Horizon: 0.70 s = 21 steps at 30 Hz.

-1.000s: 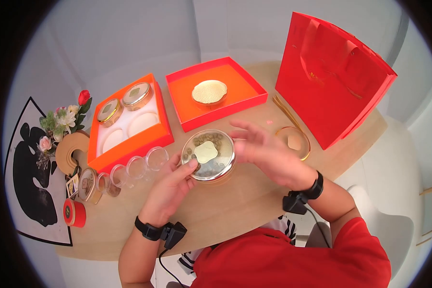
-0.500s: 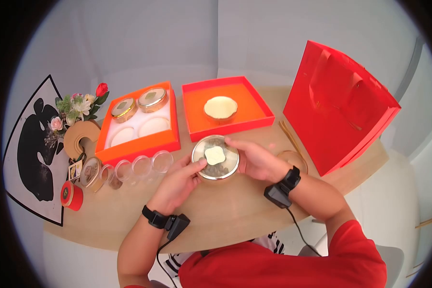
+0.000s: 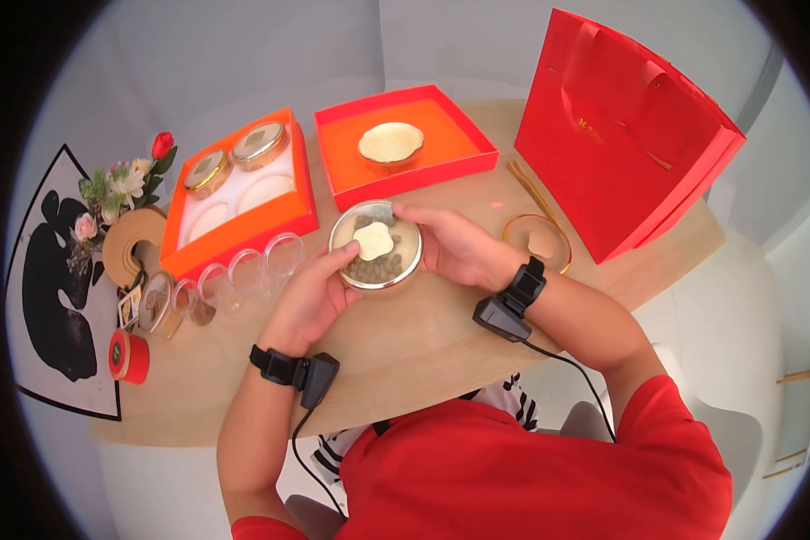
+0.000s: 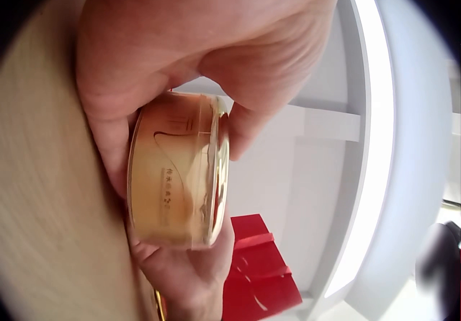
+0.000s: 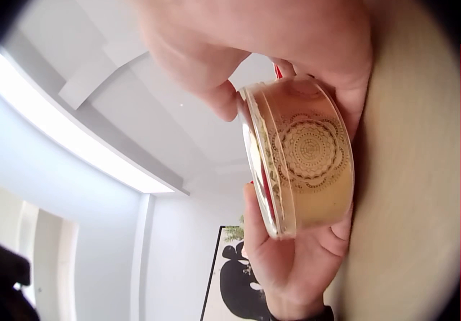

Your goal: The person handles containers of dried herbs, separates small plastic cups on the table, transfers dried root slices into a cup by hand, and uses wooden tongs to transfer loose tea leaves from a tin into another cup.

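A round, clear jar point(image 3: 382, 270) of brownish-green pellets is held between both hands, its shiny-rimmed lid facing up. A cream scalloped label point(image 3: 373, 241) sits on the lid. My left hand point(image 3: 310, 292) grips the near left side, thumb over the lid and fingers round the wall. On the opposite side my right hand point(image 3: 463, 247) holds it with the thumb on the rim. Gold lettering and a peach-coloured band show on the jar wall point(image 4: 169, 173) in the left wrist view. A round lace-like pattern marks the wall point(image 5: 310, 148) in the right wrist view.
An orange-red box point(image 3: 301, 202) with two gold-lidded jars and round hollows stands back left. Beside it, a shallow box lid point(image 3: 342, 135) holds a gold bowl point(image 3: 391, 144). Several clear cups point(image 3: 284, 256) line the left; a red bag point(image 3: 621, 144) and round lid point(image 3: 538, 243) are right.
My right hand, spread beside the jar a second ago, has closed round its side with the thumb on the rim. The label has turned and the pellets have shifted inside. The head view has moved.
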Available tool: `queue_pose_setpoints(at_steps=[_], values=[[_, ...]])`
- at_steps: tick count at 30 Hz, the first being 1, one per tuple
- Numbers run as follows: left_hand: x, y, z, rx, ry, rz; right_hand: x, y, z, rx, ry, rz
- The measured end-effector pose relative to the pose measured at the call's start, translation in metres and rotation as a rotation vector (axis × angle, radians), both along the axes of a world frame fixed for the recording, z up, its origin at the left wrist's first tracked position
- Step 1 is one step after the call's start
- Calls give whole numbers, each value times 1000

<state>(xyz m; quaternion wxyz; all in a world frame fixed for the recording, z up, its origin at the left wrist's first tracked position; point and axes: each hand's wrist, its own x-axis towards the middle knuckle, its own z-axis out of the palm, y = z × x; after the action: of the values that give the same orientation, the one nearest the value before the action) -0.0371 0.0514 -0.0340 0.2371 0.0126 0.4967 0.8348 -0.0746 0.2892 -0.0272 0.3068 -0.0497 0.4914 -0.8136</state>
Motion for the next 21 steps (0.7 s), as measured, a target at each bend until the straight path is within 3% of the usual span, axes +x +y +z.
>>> queue_pose_setpoints(at_steps=[6, 12, 21], values=[[1, -2, 1, -9, 20, -50, 4, -4, 2, -63, 78, -57], [4, -1, 4, -50, 100, -65, 1, 6, -1, -69, 151, 32], [1, -1, 4, -46, 88, -77, 3, 13, -1, 52, 180, -6]])
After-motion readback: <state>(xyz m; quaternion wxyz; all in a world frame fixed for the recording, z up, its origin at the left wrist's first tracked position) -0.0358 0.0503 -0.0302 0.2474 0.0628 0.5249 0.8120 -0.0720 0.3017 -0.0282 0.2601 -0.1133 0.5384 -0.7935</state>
